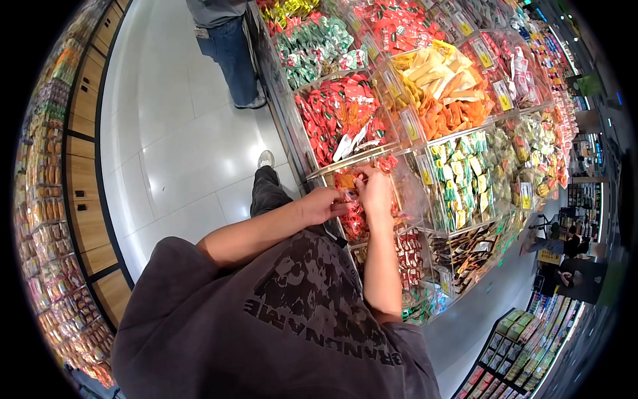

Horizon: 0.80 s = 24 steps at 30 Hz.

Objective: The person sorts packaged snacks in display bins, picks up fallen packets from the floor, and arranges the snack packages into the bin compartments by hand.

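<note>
1. a display of clear bins [312,174], filled with wrapped packets, stands in front of the person, with transparent walls rising between the compartments.
2. just beyond the hands is a compartment of red packets [339,110], with a white piece [344,147] lying on them near the front edge; what it is, i cannot tell.
3. farther along lie green and white packets [312,43]; to the right of the red ones, yellow and orange packets [452,83] are heaped high.
4. green and yellow packets [458,174] fill a compartment to the right of the hands, and dark packets [468,256] sit nearer the person.
5. on the left, a pale tiled floor [173,139] runs to wooden cabinets [90,199] under stocked shelves [50,219]; another person in jeans [230,60] stands by the display.
6. the clear walls hem in the compartment where both hands work, and the right hand and forearm cover part of its contents.
7. in that compartment lie red-wrapped packets [355,226], below and between the hands; an orange-coloured packet [344,181] lies between the two sets of fingers.
8. the left hand [320,205] comes in from the left, fingers bent and close together at the packets' edge; whether they pinch one, i cannot tell.
9. the right hand [375,189] reaches over the packets, fingers curled down beside the orange-coloured one; their grip is too small to tell.
</note>
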Motion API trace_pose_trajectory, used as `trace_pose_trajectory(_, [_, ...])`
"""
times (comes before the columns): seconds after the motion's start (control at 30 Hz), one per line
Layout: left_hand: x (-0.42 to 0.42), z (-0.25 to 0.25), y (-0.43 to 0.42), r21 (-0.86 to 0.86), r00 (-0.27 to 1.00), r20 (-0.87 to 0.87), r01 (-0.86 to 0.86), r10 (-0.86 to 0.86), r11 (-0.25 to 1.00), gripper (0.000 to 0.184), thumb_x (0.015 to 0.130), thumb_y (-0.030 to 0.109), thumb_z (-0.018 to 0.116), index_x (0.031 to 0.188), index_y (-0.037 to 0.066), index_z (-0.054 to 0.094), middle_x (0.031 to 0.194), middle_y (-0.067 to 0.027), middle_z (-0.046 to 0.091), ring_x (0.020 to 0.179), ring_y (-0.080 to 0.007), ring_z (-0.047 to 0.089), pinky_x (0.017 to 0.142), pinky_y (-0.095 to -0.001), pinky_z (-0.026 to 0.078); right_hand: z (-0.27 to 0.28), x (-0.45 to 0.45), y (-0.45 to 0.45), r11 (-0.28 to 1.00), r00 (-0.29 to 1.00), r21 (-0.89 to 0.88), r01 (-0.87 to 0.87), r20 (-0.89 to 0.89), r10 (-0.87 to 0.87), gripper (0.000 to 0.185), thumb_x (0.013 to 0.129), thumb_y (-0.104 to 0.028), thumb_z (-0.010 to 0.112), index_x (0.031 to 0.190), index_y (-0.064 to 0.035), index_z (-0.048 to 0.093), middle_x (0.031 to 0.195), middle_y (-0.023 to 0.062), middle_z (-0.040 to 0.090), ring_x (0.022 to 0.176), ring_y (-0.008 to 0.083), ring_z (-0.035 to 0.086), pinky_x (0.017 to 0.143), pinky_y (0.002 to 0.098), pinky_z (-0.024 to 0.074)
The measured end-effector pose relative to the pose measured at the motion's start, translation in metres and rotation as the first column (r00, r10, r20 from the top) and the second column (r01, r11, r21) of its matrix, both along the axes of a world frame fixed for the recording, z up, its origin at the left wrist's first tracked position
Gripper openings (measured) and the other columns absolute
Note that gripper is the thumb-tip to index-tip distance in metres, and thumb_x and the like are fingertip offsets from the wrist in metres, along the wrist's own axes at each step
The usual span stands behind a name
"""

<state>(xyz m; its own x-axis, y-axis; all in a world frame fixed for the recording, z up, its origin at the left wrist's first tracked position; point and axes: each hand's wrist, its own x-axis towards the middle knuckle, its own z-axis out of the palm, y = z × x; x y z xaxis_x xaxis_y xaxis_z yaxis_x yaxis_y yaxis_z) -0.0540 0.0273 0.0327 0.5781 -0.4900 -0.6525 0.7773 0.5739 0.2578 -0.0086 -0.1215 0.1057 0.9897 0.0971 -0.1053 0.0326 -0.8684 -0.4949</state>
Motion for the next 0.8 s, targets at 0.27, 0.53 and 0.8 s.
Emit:
trace_pose_trajectory(0.27, [0.012,-0.013,-0.011,0.055,0.991,0.114,0.064,-0.07,0.996,0.024,0.097,-0.001,0.044,0.117,0.009,0.054,0.103,-0.0085,0.064,0.092,-0.0259,0.071,0.073,-0.0363,0.062,-0.004,-0.005,0.005,0.998,0.989,-0.06,0.031,0.145,-0.022,0.024,0.088,-0.009,0.068,0.111,-0.0128,0.074,0.103,0.0192,0.069,0.09,0.0416,0.068,0.079,0.0499,0.0549])
trace_pose_trajectory(0.53, [0.014,-0.006,-0.025,0.303,0.904,0.174,0.327,-0.39,0.895,0.049,0.096,0.0,0.045,0.143,0.006,0.035,0.097,-0.0121,0.064,0.074,-0.0221,0.069,0.067,-0.0357,0.062,-0.009,-0.005,0.006,0.988,0.982,-0.149,0.035,0.189,-0.006,0.021,0.086,-0.013,0.071,0.106,-0.0125,0.075,0.098,0.0173,0.07,0.091,0.0394,0.067,0.078,0.0492,0.0538])
trace_pose_trajectory(0.8, [0.015,-0.006,-0.031,0.361,0.928,0.192,0.237,-0.321,0.902,0.041,0.093,0.007,0.056,0.132,0.007,0.043,0.085,-0.0099,0.065,0.065,-0.0193,0.067,0.06,-0.0335,0.06,-0.017,0.001,0.008,0.962,0.959,-0.269,-0.042,0.259,0.114,0.024,0.08,-0.012,0.075,0.104,-0.0091,0.075,0.095,0.0138,0.071,0.093,0.0344,0.062,0.088,0.0447,0.0495])
